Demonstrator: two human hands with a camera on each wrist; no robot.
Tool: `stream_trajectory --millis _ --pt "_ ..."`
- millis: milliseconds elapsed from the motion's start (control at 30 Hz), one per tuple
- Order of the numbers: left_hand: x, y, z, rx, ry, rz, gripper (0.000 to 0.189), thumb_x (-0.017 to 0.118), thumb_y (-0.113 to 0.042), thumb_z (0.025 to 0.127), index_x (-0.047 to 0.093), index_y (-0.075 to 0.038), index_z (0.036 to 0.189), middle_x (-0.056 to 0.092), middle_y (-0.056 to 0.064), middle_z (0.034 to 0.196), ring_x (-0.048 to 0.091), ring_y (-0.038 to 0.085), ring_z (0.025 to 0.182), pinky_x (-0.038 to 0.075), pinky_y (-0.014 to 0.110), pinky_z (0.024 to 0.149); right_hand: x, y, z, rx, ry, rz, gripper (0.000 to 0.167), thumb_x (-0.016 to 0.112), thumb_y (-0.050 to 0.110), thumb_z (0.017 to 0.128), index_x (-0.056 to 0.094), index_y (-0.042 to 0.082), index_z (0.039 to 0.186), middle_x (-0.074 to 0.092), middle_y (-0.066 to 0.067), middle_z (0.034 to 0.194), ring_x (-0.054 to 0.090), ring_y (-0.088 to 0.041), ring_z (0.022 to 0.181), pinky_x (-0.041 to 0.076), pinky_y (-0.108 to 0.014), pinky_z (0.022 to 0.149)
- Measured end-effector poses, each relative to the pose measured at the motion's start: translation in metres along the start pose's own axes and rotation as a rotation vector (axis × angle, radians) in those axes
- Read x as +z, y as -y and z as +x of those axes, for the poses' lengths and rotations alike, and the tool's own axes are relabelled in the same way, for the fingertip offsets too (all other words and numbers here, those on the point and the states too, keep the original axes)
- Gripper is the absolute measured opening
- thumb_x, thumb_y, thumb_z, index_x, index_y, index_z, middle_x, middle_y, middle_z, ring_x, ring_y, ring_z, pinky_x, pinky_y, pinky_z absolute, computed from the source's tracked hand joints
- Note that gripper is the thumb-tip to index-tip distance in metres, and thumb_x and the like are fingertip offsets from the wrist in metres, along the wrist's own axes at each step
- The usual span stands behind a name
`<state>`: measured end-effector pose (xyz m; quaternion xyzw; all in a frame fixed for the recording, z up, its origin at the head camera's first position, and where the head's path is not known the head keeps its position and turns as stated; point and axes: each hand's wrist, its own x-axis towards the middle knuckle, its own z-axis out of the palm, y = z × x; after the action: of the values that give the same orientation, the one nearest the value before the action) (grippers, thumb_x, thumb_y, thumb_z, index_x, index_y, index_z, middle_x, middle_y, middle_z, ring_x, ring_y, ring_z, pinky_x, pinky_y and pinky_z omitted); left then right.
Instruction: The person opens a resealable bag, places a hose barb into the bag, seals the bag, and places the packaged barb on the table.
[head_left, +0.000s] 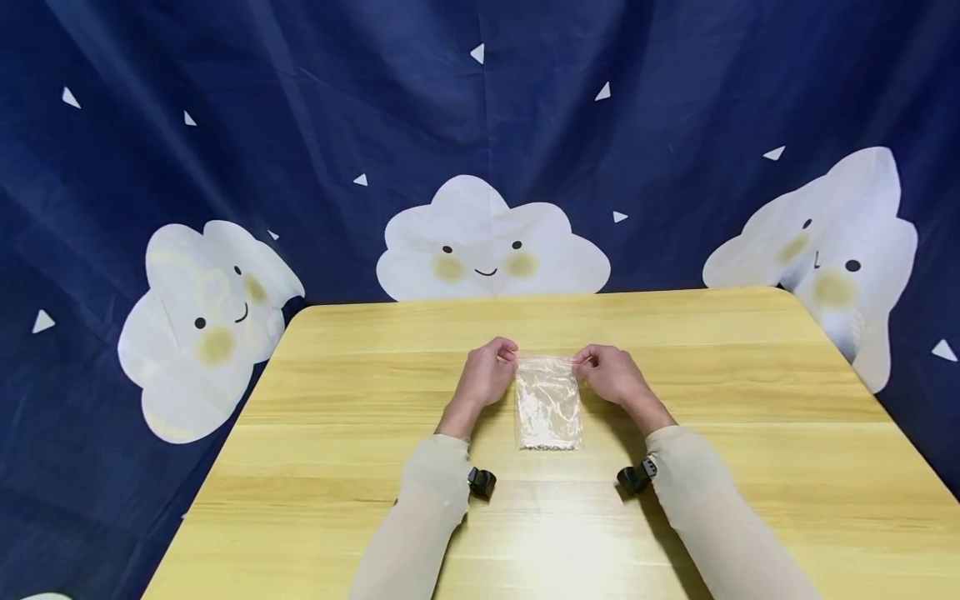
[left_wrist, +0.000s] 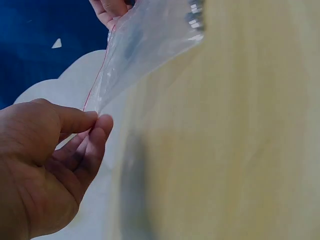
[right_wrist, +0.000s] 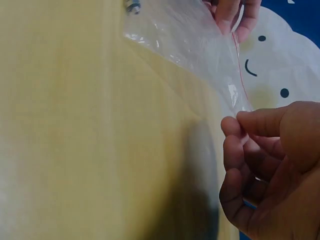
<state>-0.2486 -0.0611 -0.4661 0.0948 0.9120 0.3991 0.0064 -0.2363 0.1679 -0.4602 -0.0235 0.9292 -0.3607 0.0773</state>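
Note:
A clear plastic zip bag [head_left: 548, 404] with a red line along its top edge hangs between both hands over the table. Small metallic pieces [head_left: 547, 447] lie along its bottom; their kind is too small to tell. My left hand [head_left: 483, 375] pinches the bag's top left corner between thumb and forefinger. At the top right corner, my right hand [head_left: 611, 372] pinches it the same way. In the left wrist view, the bag [left_wrist: 145, 47] slants up from the left fingertips. The right wrist view shows the bag [right_wrist: 190, 45] stretched between both hands.
A light wood-grain table [head_left: 337, 383] spreads under the arms, its far edge against a dark blue curtain [head_left: 337, 83] with white clouds. Small black devices sit at the left wrist [head_left: 482, 483] and the right wrist [head_left: 636, 477].

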Motion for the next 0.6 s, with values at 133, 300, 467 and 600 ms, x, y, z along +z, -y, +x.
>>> stream_trajectory --millis 133,300,467,600 --pt "0.003 0.004 -0.001 -0.024 0.039 -0.021 0.031 0.062 -0.009 0.09 0.061 -0.007 0.121 0.067 0.002 0.106 0.066 0.016 0.097 0.052 0.031 0.09 0.003 -0.003 0.002 0.019 0.005 -0.03 0.02 0.061 0.024 0.093 0.066 0.013 0.108 0.068 -0.006 0.097 0.061 -0.02 0.087 0.046 -0.033 0.075" --pt "0.003 0.008 -0.005 -0.035 0.097 0.001 0.032 0.06 -0.015 0.092 0.058 -0.009 0.124 0.067 0.002 0.111 0.064 0.019 0.104 0.051 0.034 0.093 0.004 -0.005 0.001 0.002 -0.008 -0.066 0.029 0.061 0.023 0.093 0.064 0.011 0.12 0.07 -0.007 0.102 0.063 -0.022 0.092 0.049 -0.037 0.081" --pt "-0.004 0.01 -0.008 -0.048 0.108 0.07 0.042 0.061 -0.028 0.093 0.053 -0.013 0.132 0.062 0.005 0.125 0.058 0.023 0.116 0.046 0.04 0.1 -0.001 -0.005 -0.004 -0.029 -0.022 -0.075 0.04 0.057 0.027 0.095 0.057 0.01 0.131 0.069 -0.011 0.112 0.064 -0.029 0.101 0.05 -0.043 0.085" --pt "-0.014 0.011 -0.013 -0.067 0.033 0.149 0.052 0.06 -0.039 0.093 0.048 -0.018 0.139 0.056 0.005 0.135 0.05 0.025 0.122 0.04 0.045 0.103 -0.005 -0.011 -0.011 -0.075 0.004 -0.125 0.05 0.053 0.032 0.098 0.045 0.01 0.143 0.058 -0.018 0.133 0.054 -0.039 0.122 0.043 -0.055 0.099"
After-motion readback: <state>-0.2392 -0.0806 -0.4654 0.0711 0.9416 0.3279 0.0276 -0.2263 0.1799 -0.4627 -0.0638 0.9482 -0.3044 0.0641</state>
